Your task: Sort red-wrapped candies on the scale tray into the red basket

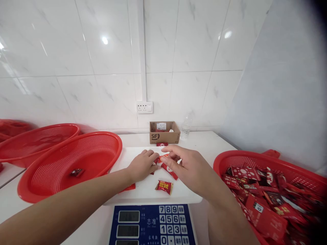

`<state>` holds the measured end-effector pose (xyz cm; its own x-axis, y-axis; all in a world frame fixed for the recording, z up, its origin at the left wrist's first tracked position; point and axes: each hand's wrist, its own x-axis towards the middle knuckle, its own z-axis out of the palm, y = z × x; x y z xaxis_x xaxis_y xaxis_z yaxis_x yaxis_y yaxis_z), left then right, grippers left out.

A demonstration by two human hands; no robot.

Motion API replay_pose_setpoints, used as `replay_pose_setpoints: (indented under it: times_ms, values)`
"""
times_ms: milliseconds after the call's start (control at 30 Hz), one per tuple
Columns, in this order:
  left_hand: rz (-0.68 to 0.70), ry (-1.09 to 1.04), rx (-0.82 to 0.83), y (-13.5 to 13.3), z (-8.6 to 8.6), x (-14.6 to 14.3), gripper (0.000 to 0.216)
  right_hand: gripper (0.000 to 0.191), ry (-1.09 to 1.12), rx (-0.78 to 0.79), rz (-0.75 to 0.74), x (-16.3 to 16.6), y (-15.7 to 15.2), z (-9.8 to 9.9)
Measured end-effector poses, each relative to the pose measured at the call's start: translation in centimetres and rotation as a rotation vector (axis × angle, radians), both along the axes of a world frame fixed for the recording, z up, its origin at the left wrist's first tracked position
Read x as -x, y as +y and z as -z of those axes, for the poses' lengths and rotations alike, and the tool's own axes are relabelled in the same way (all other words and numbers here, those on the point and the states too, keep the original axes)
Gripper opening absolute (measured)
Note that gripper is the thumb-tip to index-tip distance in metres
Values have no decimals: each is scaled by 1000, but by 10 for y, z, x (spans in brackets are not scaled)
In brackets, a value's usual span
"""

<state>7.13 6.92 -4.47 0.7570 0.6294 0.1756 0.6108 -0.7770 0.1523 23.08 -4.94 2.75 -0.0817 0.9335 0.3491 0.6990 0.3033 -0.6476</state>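
On the white pan point(184, 195) of a digital scale point(152, 224), my left hand point(143, 165) has its fingers and thumb closed around a small dark red wrapped packet point(155, 162). My right hand point(187, 166) hovers opposite, thumb and forefinger apart beside an orange-red packet point(162, 158). Just below its thumb lies a long red packet point(169, 171). A red packet with yellow characters point(164, 186) rests nearer the keypad. Another red packet point(130, 187) is partly hidden by my left forearm, and one more point(161, 144) lies at the pan's far edge.
To the right, a red basket point(224, 158) is heaped with wrapped packets. A red basket point(116, 146) on the left holds a dark packet point(77, 172), with another red basket point(73, 127) behind it. A cardboard box point(166, 137) and a clear bottle point(186, 127) stand against the wall.
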Motion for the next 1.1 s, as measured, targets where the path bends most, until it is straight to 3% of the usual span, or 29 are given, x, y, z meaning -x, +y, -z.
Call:
replay_pose_setpoints:
  times_ms: [200, 433, 633, 800, 967, 1100]
  values:
    - [-168, -11, 33, 1, -21, 24, 20, 25, -17, 3, 16, 0, -2, -1]
    - [-478, 6, 1, 10, -58, 104, 28, 27, -27, 14, 18, 1, -2, -1]
    - [-633, 82, -1, 9, -54, 158, 52, 29, -21, 29, 21, 1, -1, 0]
    - [-485, 60, -15, -19, -34, 146, 60, 27, -8, 11, 36, 2, -1, 0]
    - [-58, 74, 172, -47, -1, 103, 68, 23, 16, -32, 61, 2, -2, -1]
    - [-8, 60, 279, -45, 9, 64, 81, 23, 33, -48, 52, 1, -3, -1]
